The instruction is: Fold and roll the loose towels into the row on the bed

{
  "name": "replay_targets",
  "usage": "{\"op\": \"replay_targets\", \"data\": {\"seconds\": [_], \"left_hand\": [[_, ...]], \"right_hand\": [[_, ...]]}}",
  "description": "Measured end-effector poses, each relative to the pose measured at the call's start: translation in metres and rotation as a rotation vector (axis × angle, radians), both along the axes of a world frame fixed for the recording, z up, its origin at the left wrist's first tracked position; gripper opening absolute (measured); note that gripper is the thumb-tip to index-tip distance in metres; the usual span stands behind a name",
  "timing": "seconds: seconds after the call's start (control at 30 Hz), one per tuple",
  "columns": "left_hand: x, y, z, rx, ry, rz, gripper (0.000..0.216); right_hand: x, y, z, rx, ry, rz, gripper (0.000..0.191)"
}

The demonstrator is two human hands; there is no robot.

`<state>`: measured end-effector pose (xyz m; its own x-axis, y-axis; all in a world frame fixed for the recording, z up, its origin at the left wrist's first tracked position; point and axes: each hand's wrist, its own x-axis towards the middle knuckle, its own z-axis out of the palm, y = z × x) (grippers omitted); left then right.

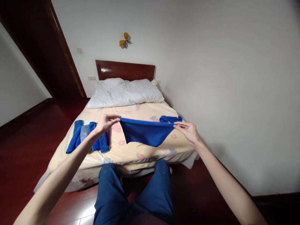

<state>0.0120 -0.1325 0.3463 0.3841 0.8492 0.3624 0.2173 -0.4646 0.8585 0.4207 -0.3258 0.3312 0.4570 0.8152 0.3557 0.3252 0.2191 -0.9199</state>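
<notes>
A piece of blue cloth (146, 132) hangs stretched between my two hands above the bed. Its top edge is pulled almost straight, and it narrows toward a curved lower edge; I cannot tell what kind of garment it is. My left hand (106, 122) pinches the upper left corner between thumb and fingers. At the upper right corner, my right hand (188, 132) pinches the same cloth. Below and beside my left forearm lies a long-sleeved blue garment (76, 137) with a grey lettered part, partly hidden by the arm. Another blue garment (170, 119) lies crumpled behind my right hand.
The bed (133, 156) has a cream flowered sheet. A white pillow or quilt (126, 92) lies against the dark wooden headboard (126, 70). My knees (161, 175) are close to the bed's front edge. A wall (234, 93) runs along the right.
</notes>
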Motion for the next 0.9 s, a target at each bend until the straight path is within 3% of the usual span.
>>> {"op": "replay_targets", "data": {"seconds": [0.23, 0.37, 0.53, 0.7, 0.9], "left_hand": [[-0.051, -0.101, -0.052, -0.293, 0.152, -0.077, 0.032], [-0.056, -0.116, -0.058, -0.359, 0.188, -0.119, 0.03], [-0.043, -0.074, -0.07, -0.434, 0.154, -0.178, 0.036], [-0.018, -0.006, -0.077, -0.226, 0.259, -0.124, 0.031], [0.026, 0.066, -0.045, -0.042, 0.247, 0.036, 0.023]], "right_hand": [[-0.019, -0.072, -0.04, -0.301, 0.056, 0.098, 0.052], [-0.015, -0.075, -0.051, -0.41, 0.084, 0.18, 0.052], [0.004, -0.035, -0.065, -0.41, 0.116, 0.197, 0.052], [0.011, 0.04, -0.076, -0.294, 0.123, 0.118, 0.058], [0.017, 0.139, -0.072, -0.068, 0.078, 0.022, 0.054]]}}
